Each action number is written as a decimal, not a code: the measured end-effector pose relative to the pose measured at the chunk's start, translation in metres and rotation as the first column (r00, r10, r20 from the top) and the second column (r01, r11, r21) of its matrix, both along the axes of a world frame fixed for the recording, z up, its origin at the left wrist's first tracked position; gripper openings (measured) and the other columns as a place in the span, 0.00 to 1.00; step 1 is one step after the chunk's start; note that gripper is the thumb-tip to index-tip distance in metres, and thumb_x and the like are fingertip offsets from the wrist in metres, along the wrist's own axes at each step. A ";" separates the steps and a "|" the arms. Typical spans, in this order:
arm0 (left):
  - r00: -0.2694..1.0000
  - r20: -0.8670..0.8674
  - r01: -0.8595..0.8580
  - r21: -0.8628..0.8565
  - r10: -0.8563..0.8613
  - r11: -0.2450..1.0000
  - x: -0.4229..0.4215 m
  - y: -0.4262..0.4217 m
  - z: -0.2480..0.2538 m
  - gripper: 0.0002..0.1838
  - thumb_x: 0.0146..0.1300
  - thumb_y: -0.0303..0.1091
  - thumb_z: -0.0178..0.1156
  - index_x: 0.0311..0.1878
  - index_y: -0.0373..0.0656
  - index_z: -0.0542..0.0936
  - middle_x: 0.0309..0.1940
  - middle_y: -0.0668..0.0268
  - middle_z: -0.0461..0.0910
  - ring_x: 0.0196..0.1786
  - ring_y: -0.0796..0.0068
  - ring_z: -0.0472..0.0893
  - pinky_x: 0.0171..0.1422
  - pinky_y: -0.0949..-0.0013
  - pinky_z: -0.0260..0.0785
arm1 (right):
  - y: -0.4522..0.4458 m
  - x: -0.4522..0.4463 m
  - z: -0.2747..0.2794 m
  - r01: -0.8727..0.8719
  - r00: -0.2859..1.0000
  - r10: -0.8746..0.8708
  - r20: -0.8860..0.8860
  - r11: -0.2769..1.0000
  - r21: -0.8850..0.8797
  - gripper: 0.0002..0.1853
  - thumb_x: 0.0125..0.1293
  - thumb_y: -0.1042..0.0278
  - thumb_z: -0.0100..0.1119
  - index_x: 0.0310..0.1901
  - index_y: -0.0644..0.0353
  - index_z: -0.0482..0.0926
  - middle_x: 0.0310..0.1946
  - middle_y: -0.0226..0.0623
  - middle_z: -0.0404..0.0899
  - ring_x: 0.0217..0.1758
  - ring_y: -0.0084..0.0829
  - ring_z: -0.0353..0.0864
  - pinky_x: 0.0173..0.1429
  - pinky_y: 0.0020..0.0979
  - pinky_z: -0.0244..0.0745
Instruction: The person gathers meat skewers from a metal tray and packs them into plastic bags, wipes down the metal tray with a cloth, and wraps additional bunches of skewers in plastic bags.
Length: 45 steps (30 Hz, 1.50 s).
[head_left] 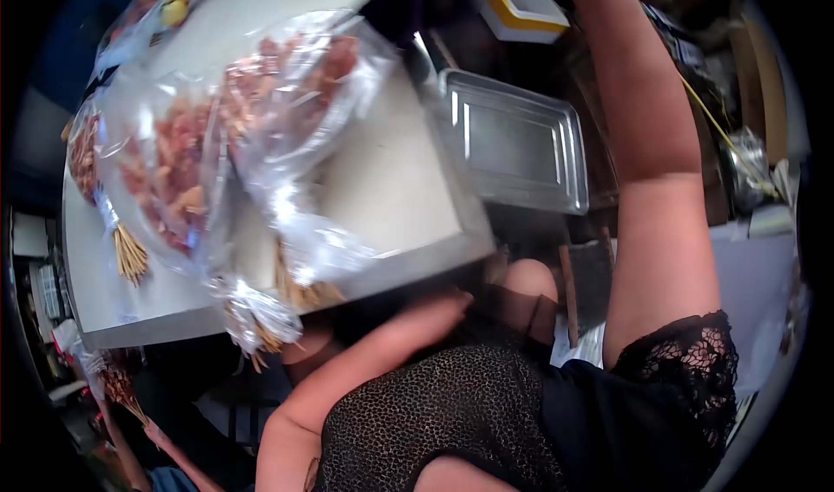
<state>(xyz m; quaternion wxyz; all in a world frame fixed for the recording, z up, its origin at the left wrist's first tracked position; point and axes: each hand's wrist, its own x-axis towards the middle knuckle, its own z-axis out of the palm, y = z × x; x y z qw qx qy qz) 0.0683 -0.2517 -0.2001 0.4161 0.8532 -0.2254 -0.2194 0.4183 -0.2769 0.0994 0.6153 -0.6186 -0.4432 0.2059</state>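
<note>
My left hand (pixel 452 305) is below the table's front edge, near my lap. It is blurred, so its fingers and anything in them cannot be made out. My right arm stretches to the top edge, where the hand lies outside the picture. On the pale table (pixel 400 188) are clear plastic bags of skewered meat: one (pixel 287 84) in the middle, one (pixel 178 158) to its left, and a smaller one (pixel 84 158) at the left edge. Bundled stick ends (pixel 130 253) poke out from the bags, some over the front edge.
A rectangular metal tray (pixel 512 145) lies right of the table. Beyond it is a white and yellow container (pixel 526 6). Another bag with yellow pieces (pixel 176 7) is at the upper left. At the lower left, a co-worker's hand (pixel 156 435) holds a bundle of skewers (pixel 122 388).
</note>
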 end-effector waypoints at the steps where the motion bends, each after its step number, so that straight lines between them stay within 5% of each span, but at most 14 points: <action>1: 0.998 0.064 -0.015 0.020 0.014 1.000 -0.002 -0.001 -0.001 0.18 0.59 0.34 0.55 0.53 0.41 0.72 0.41 0.52 0.76 0.46 0.50 0.76 0.49 0.56 0.70 | -0.027 -0.007 -0.004 0.022 1.000 -0.022 -0.007 1.000 0.003 0.22 0.60 0.71 0.56 0.57 0.65 0.70 0.46 0.33 0.78 0.46 0.24 0.77 0.51 0.26 0.70; 7: 0.919 0.203 -0.326 -0.092 0.339 0.941 0.033 -0.029 -0.019 0.23 0.56 0.28 0.58 0.56 0.38 0.68 0.52 0.52 0.71 0.56 0.53 0.71 0.61 0.61 0.63 | -0.169 0.015 -0.162 0.267 0.935 -0.291 -0.203 0.954 -0.140 0.33 0.54 0.65 0.65 0.62 0.60 0.65 0.57 0.38 0.70 0.57 0.30 0.70 0.59 0.30 0.65; 11: 0.746 0.321 -0.525 -0.256 0.584 0.812 0.089 -0.070 -0.018 0.30 0.53 0.26 0.59 0.60 0.33 0.62 0.59 0.48 0.64 0.64 0.52 0.63 0.69 0.61 0.54 | -0.278 0.003 -0.306 0.634 0.773 -0.438 0.458 0.548 -0.546 0.37 0.55 0.64 0.62 0.66 0.58 0.58 0.70 0.48 0.47 0.72 0.40 0.49 0.70 0.35 0.51; 13: 0.611 0.411 -0.684 -0.156 0.677 0.712 0.121 -0.079 -0.035 0.34 0.54 0.25 0.57 0.64 0.31 0.56 0.62 0.44 0.58 0.67 0.48 0.57 0.71 0.59 0.49 | -0.304 -0.013 -0.355 0.591 0.799 -0.478 0.364 0.518 -0.618 0.35 0.54 0.62 0.63 0.64 0.53 0.63 0.69 0.51 0.46 0.72 0.47 0.49 0.71 0.38 0.50; 22: 0.098 0.188 -0.995 0.007 0.977 0.098 0.201 -0.048 -0.117 0.43 0.52 0.31 0.61 0.69 0.40 0.49 0.67 0.47 0.51 0.68 0.51 0.57 0.70 0.60 0.50 | -0.258 -0.023 -0.395 0.795 0.558 -0.232 0.797 0.427 -0.432 0.34 0.59 0.50 0.55 0.65 0.54 0.60 0.69 0.51 0.47 0.72 0.51 0.43 0.73 0.44 0.42; 25: 0.311 -0.034 -0.948 -0.089 0.950 0.307 0.205 -0.039 -0.131 0.39 0.51 0.28 0.60 0.68 0.41 0.55 0.58 0.51 0.67 0.59 0.59 0.70 0.62 0.65 0.61 | -0.237 -0.010 -0.429 0.788 0.597 -0.303 0.743 0.396 -0.471 0.32 0.63 0.54 0.47 0.65 0.61 0.59 0.68 0.54 0.48 0.72 0.52 0.43 0.73 0.46 0.40; 27: 0.286 -0.338 -0.945 -0.253 0.897 0.206 0.208 -0.038 -0.146 0.32 0.55 0.23 0.56 0.65 0.41 0.61 0.49 0.60 0.74 0.48 0.72 0.75 0.51 0.71 0.67 | -0.214 -0.017 -0.441 0.785 0.519 -0.260 0.814 0.522 -0.334 0.25 0.58 0.63 0.50 0.56 0.65 0.67 0.62 0.55 0.58 0.68 0.53 0.53 0.70 0.45 0.48; 30: 0.229 -0.328 -0.973 -0.086 0.917 0.212 0.204 -0.039 -0.149 0.26 0.55 0.25 0.56 0.60 0.38 0.67 0.45 0.57 0.78 0.46 0.68 0.78 0.52 0.68 0.67 | -0.169 -0.047 -0.418 0.360 0.838 -0.097 0.536 0.838 -0.411 0.20 0.54 0.66 0.53 0.48 0.67 0.71 0.57 0.55 0.64 0.64 0.51 0.59 0.69 0.44 0.52; 33: 0.211 -0.205 -0.976 -0.099 0.956 0.195 0.198 -0.048 -0.135 0.24 0.57 0.22 0.55 0.59 0.37 0.68 0.45 0.59 0.77 0.45 0.72 0.76 0.51 0.71 0.67 | -0.160 -0.053 -0.447 0.394 0.636 -0.073 0.768 0.887 -0.241 0.19 0.61 0.66 0.48 0.53 0.66 0.70 0.60 0.52 0.64 0.67 0.45 0.58 0.71 0.42 0.51; 36: 0.108 -0.305 -0.988 -0.138 0.946 0.068 0.194 -0.055 -0.136 0.22 0.58 0.20 0.54 0.58 0.36 0.68 0.45 0.61 0.77 0.45 0.74 0.76 0.51 0.72 0.66 | -0.195 0.002 -0.420 0.451 0.845 -0.123 0.521 0.688 -0.569 0.17 0.64 0.68 0.43 0.52 0.65 0.71 0.59 0.51 0.65 0.65 0.45 0.60 0.69 0.40 0.54; 39: 0.090 -0.332 -0.980 -0.197 0.939 0.025 0.192 -0.050 -0.153 0.22 0.59 0.20 0.54 0.58 0.35 0.67 0.45 0.62 0.76 0.43 0.75 0.76 0.49 0.73 0.67 | -0.276 0.071 -0.444 0.798 0.577 -0.392 0.716 0.456 -0.393 0.13 0.62 0.70 0.41 0.43 0.66 0.73 0.47 0.53 0.71 0.53 0.50 0.69 0.57 0.43 0.63; 41: 0.087 -0.334 -0.980 -0.198 0.939 0.020 0.193 -0.056 -0.145 0.22 0.59 0.20 0.54 0.58 0.36 0.67 0.45 0.63 0.76 0.43 0.75 0.76 0.49 0.73 0.67 | -0.333 0.092 -0.448 0.930 0.351 -0.152 0.924 0.170 -0.326 0.18 0.64 0.67 0.39 0.52 0.66 0.70 0.57 0.53 0.66 0.63 0.50 0.61 0.67 0.42 0.55; 44: 0.108 -0.313 -0.982 -0.179 0.944 0.054 0.195 -0.054 -0.144 0.22 0.59 0.20 0.54 0.58 0.37 0.67 0.44 0.63 0.76 0.43 0.75 0.76 0.49 0.73 0.68 | -0.324 0.082 -0.463 0.938 0.346 -0.203 0.916 0.058 -0.342 0.21 0.67 0.66 0.36 0.58 0.67 0.65 0.63 0.52 0.60 0.68 0.49 0.55 0.72 0.41 0.47; 45: 0.128 -0.288 -0.984 -0.158 0.949 0.085 0.198 -0.053 -0.145 0.22 0.59 0.20 0.54 0.59 0.38 0.67 0.44 0.63 0.76 0.43 0.75 0.76 0.49 0.73 0.68 | -0.304 0.075 -0.464 0.869 0.491 -0.515 0.703 0.229 -0.439 0.21 0.68 0.66 0.34 0.58 0.68 0.65 0.63 0.53 0.60 0.68 0.49 0.55 0.72 0.40 0.47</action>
